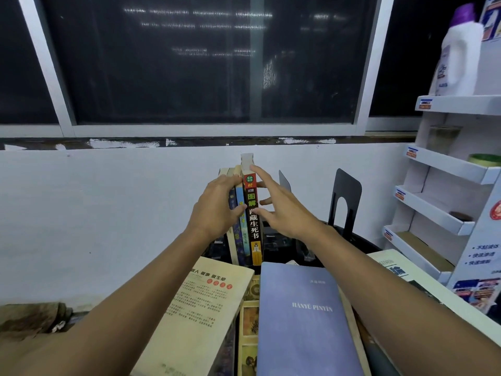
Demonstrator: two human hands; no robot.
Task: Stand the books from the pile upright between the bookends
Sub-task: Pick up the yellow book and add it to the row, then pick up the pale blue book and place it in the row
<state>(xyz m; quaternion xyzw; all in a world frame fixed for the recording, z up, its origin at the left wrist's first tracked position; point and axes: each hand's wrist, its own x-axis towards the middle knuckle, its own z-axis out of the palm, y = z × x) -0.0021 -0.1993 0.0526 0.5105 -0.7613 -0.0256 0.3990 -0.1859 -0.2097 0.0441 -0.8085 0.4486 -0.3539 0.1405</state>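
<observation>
Several books stand upright in a row at the table's middle; the rightmost is a black-spined book (252, 213) with red and yellow characters, and a blue-spined book (242, 226) stands left of it. My left hand (217, 207) grips the row's left side, its thumb across the blue spine. My right hand (282, 207) has straight, spread fingers, the index tip touching the black-spined book's top right edge. A black metal bookend (345, 202) stands to the right, apart from the row, with a second bookend (284, 180) partly hidden behind my right hand. Nearer me lies the pile: a blue-grey book (303, 321) and a cream book (195, 308).
A white cardboard display rack (444, 169) stands at the right, with a white bottle with a purple cap (458, 58) on its top shelf. Another book (393, 267) lies flat right of my right arm. A white wall and a dark window lie behind the table.
</observation>
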